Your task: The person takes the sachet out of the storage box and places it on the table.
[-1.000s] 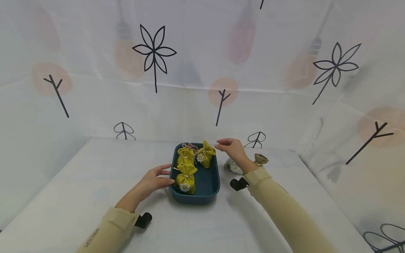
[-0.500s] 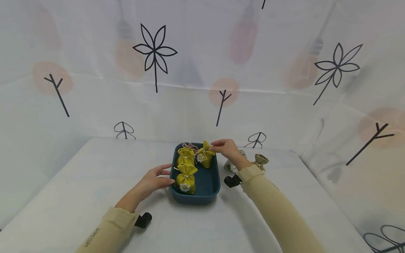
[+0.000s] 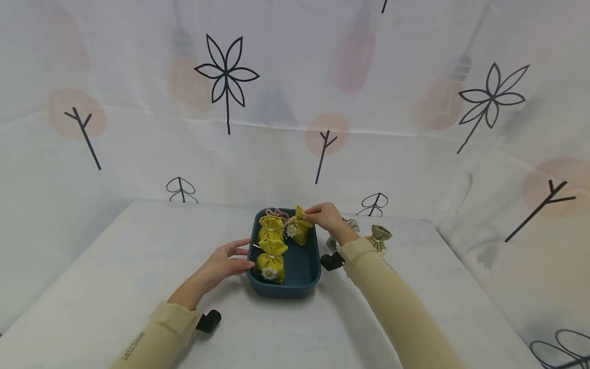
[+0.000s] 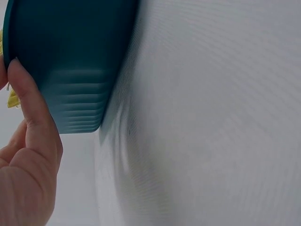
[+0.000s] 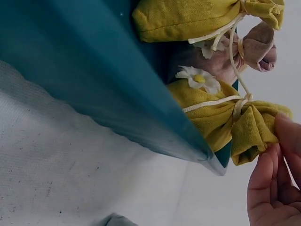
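Observation:
In the head view, my right hand (image 3: 325,216) pinches the gathered top of a yellow drawstring pouch (image 3: 300,236), at the bin's far right corner. The right wrist view shows thumb and fingers at the ruffled cloth of this pouch (image 5: 256,129); a white daisy hangs on its cord. My left hand (image 3: 227,263) holds the left rim of the blue-green bin (image 3: 300,291), its digits at the edge in the left wrist view. Two more yellow pouches, a nearer one (image 3: 272,264) and a farther one (image 3: 270,228), sit along the bin's left side.
A mauve pouch (image 5: 254,49) lies at the back of the bin, partly hidden. On the white table (image 3: 184,225), right of the bin, stand a brown pouch (image 3: 380,234) and a pale pouch (image 3: 352,224) half hidden by the right arm. A patterned cloth wall (image 3: 267,164) rises behind.
My right hand has moved left from beside the bin to the yellow pouch's top and now pinches it. The left hand and the bin stay where they were.

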Motion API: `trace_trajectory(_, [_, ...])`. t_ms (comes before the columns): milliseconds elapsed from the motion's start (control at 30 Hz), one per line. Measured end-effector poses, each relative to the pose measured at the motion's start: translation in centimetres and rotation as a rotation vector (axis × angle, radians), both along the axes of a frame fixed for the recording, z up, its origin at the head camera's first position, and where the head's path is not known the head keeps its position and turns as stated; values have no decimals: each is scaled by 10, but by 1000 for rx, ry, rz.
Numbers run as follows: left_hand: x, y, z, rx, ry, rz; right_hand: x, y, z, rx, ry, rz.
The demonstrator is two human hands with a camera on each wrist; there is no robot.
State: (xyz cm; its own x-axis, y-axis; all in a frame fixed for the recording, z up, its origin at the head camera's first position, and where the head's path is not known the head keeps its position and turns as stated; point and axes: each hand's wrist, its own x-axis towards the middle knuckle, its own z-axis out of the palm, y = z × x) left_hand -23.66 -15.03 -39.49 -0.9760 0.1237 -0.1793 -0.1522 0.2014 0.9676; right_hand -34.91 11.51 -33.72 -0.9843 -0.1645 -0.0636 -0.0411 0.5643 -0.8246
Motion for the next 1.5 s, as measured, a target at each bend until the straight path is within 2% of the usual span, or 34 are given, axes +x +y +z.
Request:
trace_trajectory(233, [-1, 0, -2, 7, -1, -2, -3, -1, 0, 37, 74, -10])
trace_trajectory(433, [-1, 0, -2, 0, 2, 4, -4, -2, 0, -21, 94, -51])
trace_trajectory(733, [-1, 0, -1, 0, 2, 4, 2, 0, 9, -90, 184, -100])
trace_trajectory(1133, [-2, -1, -4, 4, 5, -6, 28, 22, 21, -174, 278, -114])
trace_trajectory(1500, [-3, 0, -3, 8, -3, -7, 49, 41, 25, -172, 254, -179])
